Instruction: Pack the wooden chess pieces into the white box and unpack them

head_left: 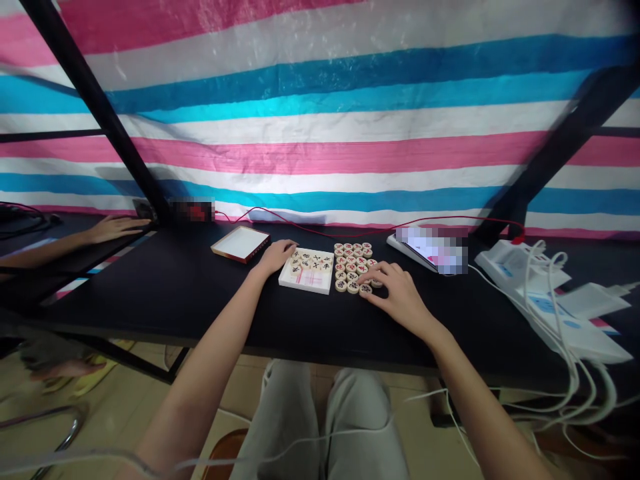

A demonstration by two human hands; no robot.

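A shallow white box [305, 281] sits mid-table with several Chinese chess pieces [316, 265] lying in its far half, their characters dark. My left hand [278, 256] holds the box by its far left corner, fingers bent over the edge. Right of the box, more round Chinese chess pieces [351, 269] stand in close rows, red characters in the far rows and dark ones nearest me. At the near right corner of these rows, my right hand [400, 297] has thumb and forefinger around a dark-lettered piece [365, 290]. Its palm and fingers partly cover neighbouring pieces.
A box lid [241, 244] lies at the left. Behind on the right are a phone [435, 252] and a white power strip [550, 307] with tangled cables. A red cable [310, 230] runs along the back. Another person's hand [117, 229] rests far left, beyond a black frame post [100, 100].
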